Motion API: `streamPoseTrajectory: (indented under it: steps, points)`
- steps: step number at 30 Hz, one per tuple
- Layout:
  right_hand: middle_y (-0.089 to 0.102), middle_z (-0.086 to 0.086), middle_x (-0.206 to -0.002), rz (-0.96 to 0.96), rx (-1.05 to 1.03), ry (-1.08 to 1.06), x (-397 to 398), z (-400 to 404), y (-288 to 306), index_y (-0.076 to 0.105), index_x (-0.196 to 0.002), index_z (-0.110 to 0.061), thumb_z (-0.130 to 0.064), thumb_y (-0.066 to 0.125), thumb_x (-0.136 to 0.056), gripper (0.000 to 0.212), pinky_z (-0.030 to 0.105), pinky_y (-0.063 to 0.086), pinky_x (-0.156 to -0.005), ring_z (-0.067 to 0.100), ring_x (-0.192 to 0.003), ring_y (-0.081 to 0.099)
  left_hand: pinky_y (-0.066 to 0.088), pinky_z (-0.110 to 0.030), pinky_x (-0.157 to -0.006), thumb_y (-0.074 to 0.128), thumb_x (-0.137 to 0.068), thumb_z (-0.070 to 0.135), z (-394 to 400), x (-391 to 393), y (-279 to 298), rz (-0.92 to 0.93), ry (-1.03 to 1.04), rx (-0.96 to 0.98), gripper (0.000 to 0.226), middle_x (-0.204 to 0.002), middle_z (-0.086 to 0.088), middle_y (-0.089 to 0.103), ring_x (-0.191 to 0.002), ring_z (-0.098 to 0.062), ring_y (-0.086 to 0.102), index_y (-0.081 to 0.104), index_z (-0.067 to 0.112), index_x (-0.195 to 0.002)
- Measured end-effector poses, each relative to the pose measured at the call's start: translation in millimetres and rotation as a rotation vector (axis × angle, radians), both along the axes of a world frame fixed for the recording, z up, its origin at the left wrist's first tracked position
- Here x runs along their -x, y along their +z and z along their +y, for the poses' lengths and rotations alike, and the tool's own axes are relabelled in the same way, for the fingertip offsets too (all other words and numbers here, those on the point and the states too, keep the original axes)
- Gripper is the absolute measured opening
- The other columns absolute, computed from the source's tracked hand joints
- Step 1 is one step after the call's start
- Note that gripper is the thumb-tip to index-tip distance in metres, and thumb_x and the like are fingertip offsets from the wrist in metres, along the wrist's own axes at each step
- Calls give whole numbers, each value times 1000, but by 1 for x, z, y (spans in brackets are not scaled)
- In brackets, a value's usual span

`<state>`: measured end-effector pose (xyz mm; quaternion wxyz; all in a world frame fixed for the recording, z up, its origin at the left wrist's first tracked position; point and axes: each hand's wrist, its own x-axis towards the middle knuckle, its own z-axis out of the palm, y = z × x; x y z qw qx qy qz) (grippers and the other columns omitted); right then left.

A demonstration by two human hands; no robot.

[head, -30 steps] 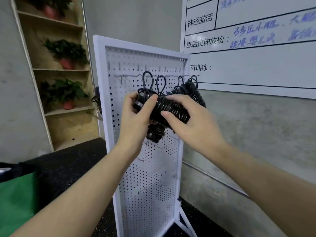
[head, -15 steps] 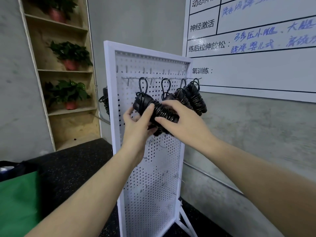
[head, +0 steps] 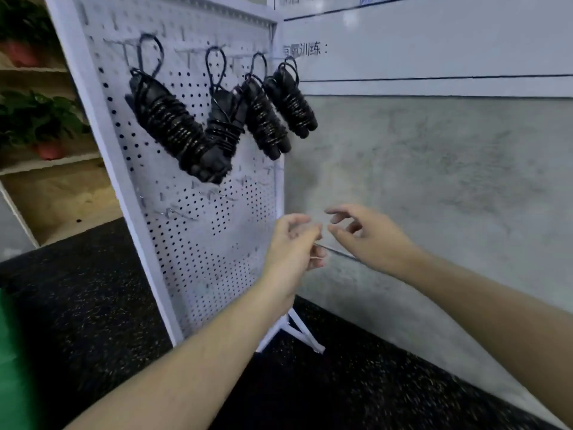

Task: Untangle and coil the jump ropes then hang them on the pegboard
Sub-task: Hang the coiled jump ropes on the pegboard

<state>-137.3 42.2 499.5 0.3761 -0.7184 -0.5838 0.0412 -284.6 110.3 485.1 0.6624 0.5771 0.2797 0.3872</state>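
Several black coiled jump ropes hang by loops from hooks along the top of the white pegboard (head: pixel 198 231). The leftmost coil (head: pixel 169 125) is the largest and hangs slanted; beside it hang a second coil (head: pixel 224 125), a third coil (head: pixel 263 119) and a fourth coil (head: pixel 293 102) at the board's right edge. My left hand (head: pixel 294 243) is below the coils near the board's right edge, fingers loosely curled and holding nothing. My right hand (head: pixel 366 237) is just right of it, fingers apart and empty.
A grey concrete wall (head: pixel 434 181) with a whiteboard (head: pixel 434 41) stands to the right. Wooden shelves with potted plants (head: pixel 40 119) are at the left. The floor (head: pixel 93 290) is black speckled rubber. The pegboard's white foot (head: pixel 304 333) juts out at floor level. Something green (head: pixel 12 367) lies at the lower left.
Both hands have let go of the leftmost coil and dropped down to the right; that coil now hangs from its hook. The view has moved closer and tilted down.
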Motion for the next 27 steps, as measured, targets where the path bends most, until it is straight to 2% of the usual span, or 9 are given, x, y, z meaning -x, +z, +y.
streamPoseTrajectory:
  steps: [3,5,8,11,14,19,22,24,27]
  points:
    - [63,-19,-99,29,136,-52,-37,-26,-60,59,-113,-38,-24,65,-96,24,28,49,-79,11,-77,62,53,-30,-62,60,-100,18,-10,-38,-48,232,-144,21,7,-88,-4,64,-62,-15,59,59,18,-107]
    - [66,-14,-105,43,287,-102,-59,-45,-105,62,-120,-32,-26,64,-96,25,29,51,-81,11,-83,63,56,-30,-64,59,-100,21,-17,-62,-92,424,-267,29,12,-90,-4,64,-65,-15,61,58,18,-112]
    - [68,-5,-111,114,485,-179,-86,-73,-176,63,-128,-27,-27,64,-97,31,23,50,-78,12,-90,64,54,-30,-64,60,-100,27,-25,-96,-163,653,-388,65,14,-92,-3,64,-67,-14,60,57,20,-112]
    - [69,-2,-114,169,658,-222,-108,-99,-243,61,-130,-26,-31,66,-96,35,27,50,-85,15,-100,65,57,-33,-73,62,-100,31,-31,-129,-225,845,-511,88,21,-100,-4,63,-75,-16,62,56,20,-116]
    - [66,-1,-118,263,828,-231,-126,-118,-300,57,-133,-25,-34,65,-97,38,25,45,-81,15,-100,62,54,-33,-71,65,-96,29,-38,-156,-280,934,-607,-29,29,-103,-5,63,-82,-18,61,54,18,-121]
    - [59,2,-129,377,1120,-151,-140,-127,-390,49,-144,-22,-38,60,-99,49,28,48,-86,18,-105,58,42,-33,-68,71,-92,25,-37,-163,-381,1165,-863,-258,41,-114,-8,60,-90,-21,56,50,14,-126]
    - [57,1,-135,425,1193,-131,-139,-128,-427,47,-144,-25,-36,58,-100,48,25,44,-84,14,-103,54,48,-34,-74,73,-90,24,-37,-154,-436,1317,-945,-245,52,-124,-9,54,-100,-24,58,45,18,-133]
    - [59,-1,-128,460,1199,-120,-138,-127,-448,49,-143,-26,-37,58,-99,46,27,48,-85,15,-104,57,52,-37,-84,74,-87,27,-39,-148,-465,1384,-967,-227,64,-132,-9,48,-109,-27,57,40,21,-141]
    - [60,-4,-118,510,1183,-119,-137,-124,-471,53,-139,-24,-35,60,-99,43,28,50,-89,16,-104,59,51,-41,-95,78,-85,37,-42,-141,-495,1466,-993,-269,80,-141,-9,42,-121,-29,52,32,25,-149]
